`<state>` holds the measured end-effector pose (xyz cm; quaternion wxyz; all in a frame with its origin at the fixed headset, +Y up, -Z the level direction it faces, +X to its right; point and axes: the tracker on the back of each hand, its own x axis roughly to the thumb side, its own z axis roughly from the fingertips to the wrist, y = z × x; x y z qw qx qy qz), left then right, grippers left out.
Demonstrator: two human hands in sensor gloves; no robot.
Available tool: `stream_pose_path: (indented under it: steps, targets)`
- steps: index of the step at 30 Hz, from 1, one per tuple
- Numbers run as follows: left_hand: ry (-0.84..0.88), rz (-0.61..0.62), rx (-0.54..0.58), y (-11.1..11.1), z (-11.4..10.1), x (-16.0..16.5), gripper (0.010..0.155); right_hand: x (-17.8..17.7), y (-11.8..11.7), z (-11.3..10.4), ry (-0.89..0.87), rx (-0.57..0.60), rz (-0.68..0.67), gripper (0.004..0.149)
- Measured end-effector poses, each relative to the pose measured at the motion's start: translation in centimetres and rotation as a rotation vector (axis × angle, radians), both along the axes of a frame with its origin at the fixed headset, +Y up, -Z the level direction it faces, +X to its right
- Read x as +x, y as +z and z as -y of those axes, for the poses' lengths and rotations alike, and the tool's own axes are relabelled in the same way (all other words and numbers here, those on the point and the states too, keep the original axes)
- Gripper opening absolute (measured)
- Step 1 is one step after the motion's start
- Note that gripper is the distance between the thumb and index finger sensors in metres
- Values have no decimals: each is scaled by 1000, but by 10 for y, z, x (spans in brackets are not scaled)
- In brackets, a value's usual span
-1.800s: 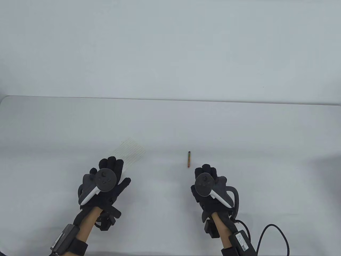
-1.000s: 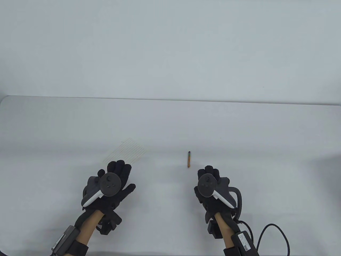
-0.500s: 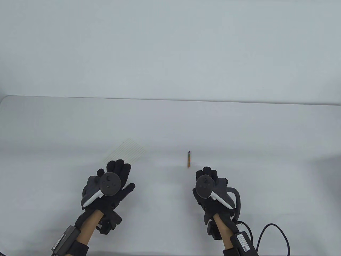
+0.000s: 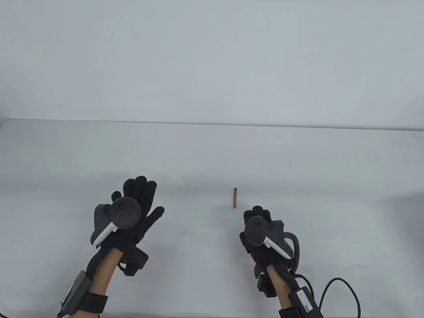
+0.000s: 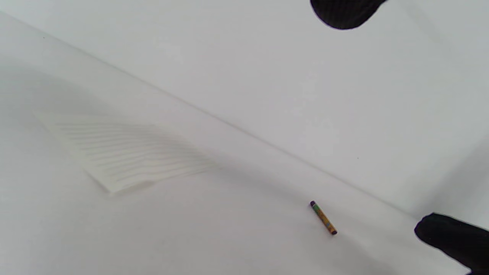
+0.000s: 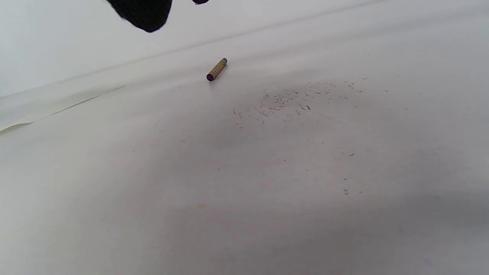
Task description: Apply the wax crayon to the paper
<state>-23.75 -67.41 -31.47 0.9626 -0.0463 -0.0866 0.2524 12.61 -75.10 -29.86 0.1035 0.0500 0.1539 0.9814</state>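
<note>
A sheet of lined paper point(image 4: 169, 186) lies flat on the white table, left of centre; it also shows in the left wrist view point(image 5: 126, 152). A short orange-wrapped crayon point(image 4: 235, 198) with a purple tip lies alone on the table right of centre; it also shows in the left wrist view point(image 5: 323, 217) and the right wrist view point(image 6: 217, 69). My left hand point(image 4: 145, 198) is open with fingers spread, over the paper's near left part and hiding it. My right hand point(image 4: 252, 220) is empty, just near and right of the crayon, apart from it.
Small crayon crumbs point(image 6: 294, 101) are scattered on the table near the right hand. The table's far edge point(image 4: 212, 124) meets a plain white wall. A black cable point(image 4: 341, 291) loops at the bottom right by my right forearm.
My left hand has moved forward and a little left, so its fingers now cover more of the paper. My right hand has barely moved. The crayon has not moved.
</note>
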Motion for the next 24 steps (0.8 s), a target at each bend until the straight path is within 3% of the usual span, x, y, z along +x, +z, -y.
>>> stream_pose_path:
  steps: [4,8,12,18,24]
  targets:
    - [141,-20,-18,-9,-40,0,77,0,-1,-2,18,26,5,68]
    - [170,-89,-57,-25,-75,0,77,-1,-1,-1,6,21,-14,68]
    - [129,-185,-82,-49,-94,-3,77,-1,-1,-1,2,15,-22,68]
    - [138,-242,-160,-89,-81,-11,75,0,-1,-1,11,7,-17,68]
    - [131,-296,-282,-121,-30,-11,77,3,-2,2,13,-15,-4,69]
